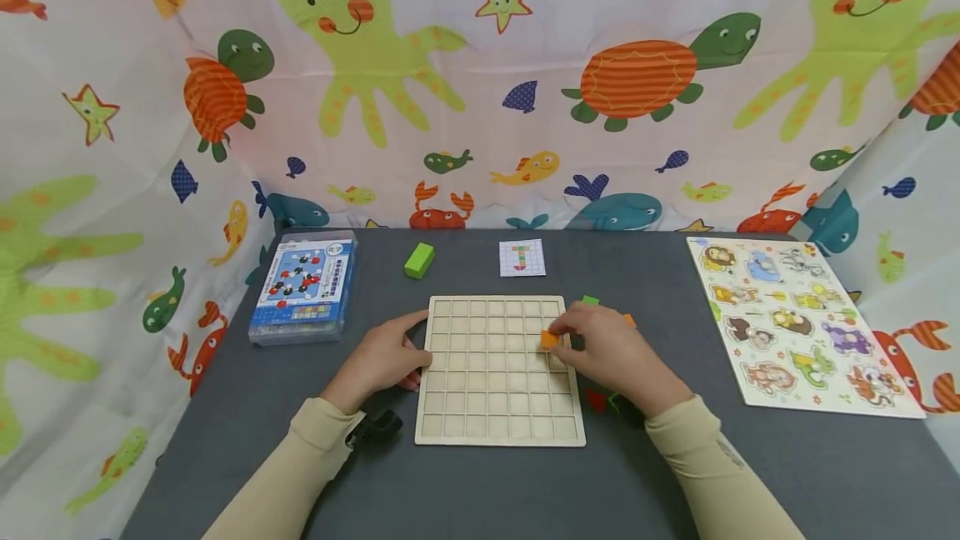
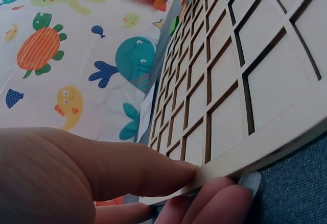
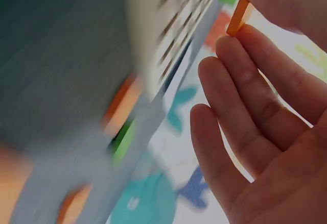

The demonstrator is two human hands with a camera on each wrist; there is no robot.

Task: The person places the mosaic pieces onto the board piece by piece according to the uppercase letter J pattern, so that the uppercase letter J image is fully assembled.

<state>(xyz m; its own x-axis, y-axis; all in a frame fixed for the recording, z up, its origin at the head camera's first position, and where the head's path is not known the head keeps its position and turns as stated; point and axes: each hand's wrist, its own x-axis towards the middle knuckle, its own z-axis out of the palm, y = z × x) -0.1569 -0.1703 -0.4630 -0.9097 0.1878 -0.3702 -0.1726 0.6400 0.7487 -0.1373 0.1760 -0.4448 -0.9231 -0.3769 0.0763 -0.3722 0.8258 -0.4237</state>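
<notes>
A wooden grid board (image 1: 498, 369) with square recesses lies flat on the dark table. My left hand (image 1: 382, 361) grips the board's left edge; in the left wrist view the thumb (image 2: 168, 175) presses the rim and fingertips reach under it. Over the board's right columns, my right hand (image 1: 611, 348) pinches a small flat orange tile (image 1: 550, 340) between thumb and fingertips. The right wrist view shows that orange tile (image 3: 238, 16) held up by its faces, the other fingers extended. Partly hidden by the right hand, a green tile (image 1: 590, 300) and a red tile (image 1: 597, 400) lie beside the board.
Behind the board are a card with a coloured tile pattern (image 1: 522, 258) and a green block (image 1: 419, 260). A plastic box with a blue-and-white cover (image 1: 303, 286) stands left. An animal puzzle board (image 1: 802, 327) lies right. A printed sea-animal curtain (image 1: 465, 182) borders the table.
</notes>
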